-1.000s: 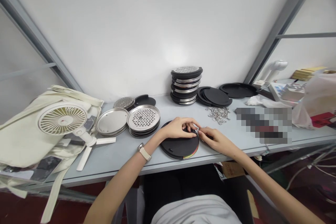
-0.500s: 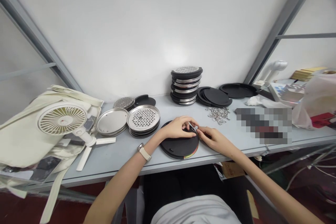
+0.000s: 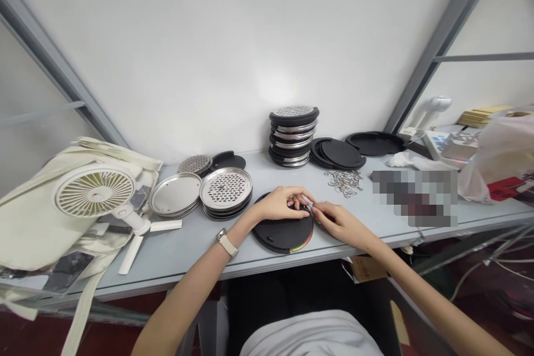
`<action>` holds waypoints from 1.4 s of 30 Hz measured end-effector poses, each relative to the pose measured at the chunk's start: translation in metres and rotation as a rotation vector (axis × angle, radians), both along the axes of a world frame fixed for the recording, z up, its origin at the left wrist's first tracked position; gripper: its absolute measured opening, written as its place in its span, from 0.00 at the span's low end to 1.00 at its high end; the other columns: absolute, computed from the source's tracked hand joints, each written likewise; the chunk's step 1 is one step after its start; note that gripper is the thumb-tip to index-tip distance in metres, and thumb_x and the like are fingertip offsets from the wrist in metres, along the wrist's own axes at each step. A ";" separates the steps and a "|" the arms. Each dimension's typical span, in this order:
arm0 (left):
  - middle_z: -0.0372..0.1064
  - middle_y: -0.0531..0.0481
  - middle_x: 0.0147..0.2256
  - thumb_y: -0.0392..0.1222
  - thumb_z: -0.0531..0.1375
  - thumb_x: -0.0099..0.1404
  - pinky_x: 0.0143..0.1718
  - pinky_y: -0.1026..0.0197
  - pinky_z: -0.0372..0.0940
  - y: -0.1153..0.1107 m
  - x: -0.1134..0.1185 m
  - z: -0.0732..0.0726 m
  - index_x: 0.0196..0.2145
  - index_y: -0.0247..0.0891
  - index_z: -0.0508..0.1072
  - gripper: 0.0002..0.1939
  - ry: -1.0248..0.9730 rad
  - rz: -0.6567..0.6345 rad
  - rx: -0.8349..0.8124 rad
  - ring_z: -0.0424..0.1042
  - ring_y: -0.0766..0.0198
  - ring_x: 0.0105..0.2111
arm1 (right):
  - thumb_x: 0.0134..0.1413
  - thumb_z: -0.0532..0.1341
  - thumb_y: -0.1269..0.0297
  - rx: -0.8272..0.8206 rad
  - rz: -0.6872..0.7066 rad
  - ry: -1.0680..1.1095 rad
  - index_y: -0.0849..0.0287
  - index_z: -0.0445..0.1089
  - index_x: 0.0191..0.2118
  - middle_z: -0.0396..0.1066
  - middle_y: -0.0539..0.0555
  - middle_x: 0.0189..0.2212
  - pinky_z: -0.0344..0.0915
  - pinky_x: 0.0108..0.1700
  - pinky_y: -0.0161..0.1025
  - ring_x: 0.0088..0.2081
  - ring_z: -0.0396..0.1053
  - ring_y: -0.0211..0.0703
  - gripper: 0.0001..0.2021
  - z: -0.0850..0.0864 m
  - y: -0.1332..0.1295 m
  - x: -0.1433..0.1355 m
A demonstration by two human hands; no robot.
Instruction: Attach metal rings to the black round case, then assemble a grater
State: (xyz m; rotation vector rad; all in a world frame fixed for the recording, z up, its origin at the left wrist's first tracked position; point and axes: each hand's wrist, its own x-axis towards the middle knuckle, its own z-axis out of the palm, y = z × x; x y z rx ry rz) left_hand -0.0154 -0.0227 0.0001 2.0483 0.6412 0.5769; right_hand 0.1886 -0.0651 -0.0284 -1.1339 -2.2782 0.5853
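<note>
Two bare hands meet over a round black disc at the lower centre of the frame. The black disc [image 3: 283,236] lies flat on the grey table [image 3: 183,256] near its front edge; being round, it has no true long axis, though it looks widest from left to right. A red-and-yellow rim strip [image 3: 302,245] faces the lower right, and a small dark slot sits toward the lower left. The left hand [image 3: 286,204] arches over the far part of the disc, fingers curled and thumb stretched rightward; whether its fingertips grip anything, I cannot tell. The right hand [image 3: 340,222] comes in from the right, thumb and forefinger pinched on a small metal piece [image 3: 310,209] at the disc's right edge. The piece is too small for its direction to be read.

Farther back, left of centre, stand a stack of perforated grater plates [image 3: 226,189] and a stack of plain metal plates [image 3: 175,193], with a white fan [image 3: 95,190] at far left. Right of centre lies a heap of silvery links [image 3: 345,182]. Beyond it rest black trays [image 3: 340,154], beside a tall stack of discs [image 3: 293,136] near the white wall [image 3: 233,50].
</note>
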 end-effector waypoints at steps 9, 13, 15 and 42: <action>0.67 0.50 0.34 0.39 0.62 0.55 0.28 0.68 0.57 0.000 0.000 -0.002 0.46 0.37 0.70 0.19 -0.041 -0.017 -0.015 0.64 0.71 0.28 | 0.64 0.46 0.57 -0.029 0.009 0.024 0.59 0.62 0.26 0.63 0.49 0.23 0.56 0.30 0.34 0.26 0.59 0.38 0.19 0.000 0.000 0.000; 0.66 0.50 0.34 0.39 0.63 0.55 0.29 0.67 0.57 0.001 0.000 -0.002 0.46 0.37 0.71 0.19 -0.042 -0.016 -0.026 0.65 0.71 0.29 | 0.64 0.45 0.55 -0.055 0.013 0.027 0.59 0.62 0.26 0.61 0.49 0.22 0.56 0.30 0.34 0.25 0.58 0.38 0.19 -0.001 0.001 0.001; 0.67 0.50 0.34 0.39 0.63 0.55 0.29 0.67 0.57 0.001 0.000 -0.002 0.45 0.37 0.71 0.19 -0.048 -0.013 -0.034 0.65 0.71 0.29 | 0.64 0.45 0.56 -0.065 0.014 0.031 0.59 0.62 0.26 0.61 0.49 0.22 0.56 0.30 0.34 0.25 0.58 0.38 0.19 -0.002 0.002 0.001; 0.67 0.50 0.34 0.39 0.62 0.55 0.28 0.67 0.57 0.001 -0.001 -0.001 0.45 0.37 0.71 0.19 -0.021 -0.010 -0.011 0.65 0.71 0.29 | 0.63 0.45 0.55 -0.097 0.009 0.052 0.59 0.60 0.25 0.60 0.48 0.22 0.56 0.30 0.35 0.25 0.59 0.38 0.19 0.002 0.001 0.001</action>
